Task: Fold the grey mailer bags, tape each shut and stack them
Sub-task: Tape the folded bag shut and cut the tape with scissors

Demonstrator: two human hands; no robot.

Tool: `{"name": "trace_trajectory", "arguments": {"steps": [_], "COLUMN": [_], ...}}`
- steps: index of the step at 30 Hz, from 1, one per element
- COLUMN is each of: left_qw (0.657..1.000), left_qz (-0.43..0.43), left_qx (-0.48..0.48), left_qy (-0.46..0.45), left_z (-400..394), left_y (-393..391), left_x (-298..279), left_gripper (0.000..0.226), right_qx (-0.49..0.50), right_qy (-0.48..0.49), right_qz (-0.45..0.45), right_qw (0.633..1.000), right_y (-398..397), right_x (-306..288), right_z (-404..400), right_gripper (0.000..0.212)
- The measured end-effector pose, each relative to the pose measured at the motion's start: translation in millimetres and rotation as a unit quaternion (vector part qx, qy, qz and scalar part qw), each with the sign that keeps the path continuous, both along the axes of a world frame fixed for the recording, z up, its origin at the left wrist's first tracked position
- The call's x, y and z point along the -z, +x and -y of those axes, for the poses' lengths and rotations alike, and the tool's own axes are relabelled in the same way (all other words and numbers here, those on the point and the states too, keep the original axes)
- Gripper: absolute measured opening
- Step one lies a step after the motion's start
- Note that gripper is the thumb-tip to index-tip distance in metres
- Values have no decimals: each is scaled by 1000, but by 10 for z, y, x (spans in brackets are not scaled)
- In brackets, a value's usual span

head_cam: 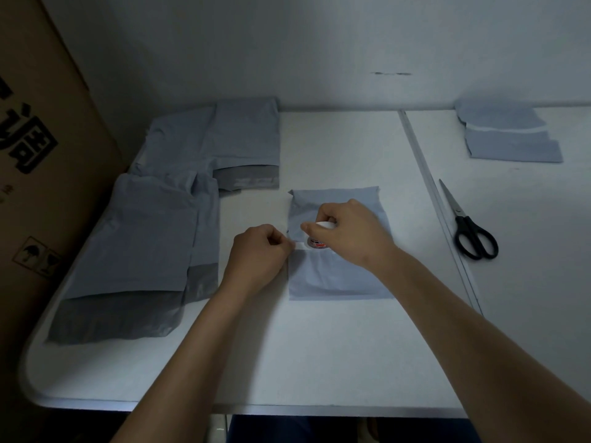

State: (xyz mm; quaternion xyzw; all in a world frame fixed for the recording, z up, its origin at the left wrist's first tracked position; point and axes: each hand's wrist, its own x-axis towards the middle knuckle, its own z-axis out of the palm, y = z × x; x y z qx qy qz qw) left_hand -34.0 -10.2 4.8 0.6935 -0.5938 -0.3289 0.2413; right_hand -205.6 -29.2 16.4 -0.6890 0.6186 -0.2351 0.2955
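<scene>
The folded bag point(339, 270) lies in the middle of the tabletop point(287, 362). The right hand point(348, 231) grasps the tape roll point(318, 241) on it; the left hand point(259, 254) pinches the tape end at the bag's left edge.

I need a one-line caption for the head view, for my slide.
Left hand pinches tape end while right hand holds tape roll over folded grey mailer bag.

A white table point(319, 346) carries unfolded grey mailer bags point(153, 225) along its left edge, one folded bag point(339, 276) mid-table, a folded stack point(511, 139) at the far right corner, and black-handled scissors point(470, 228) near the right edge.
</scene>
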Motion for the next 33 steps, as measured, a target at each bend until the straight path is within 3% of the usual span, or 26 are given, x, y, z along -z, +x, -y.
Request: {"name": "trace_trajectory", "arguments": {"steps": [8,24,33], "left_qw": [999,993,989], "left_qz": [34,93,121], "left_qx": [11,55,83], "left_qy": [-20,-39,34], "left_z": [-9,3,130], "left_y": [-18,-25,4], "left_x": [20,63,20], "left_gripper": [12,12,15], "right_qx": [9,-1,-2], "right_qy": [3,1,6], "right_qz": [-82,-67,-62], "right_qw": [997,998,998], "right_y": [55,50,47], "right_x": [-67,-92,-91], "right_z": [-10,-61,-15], "right_gripper": [29,28,33]}}
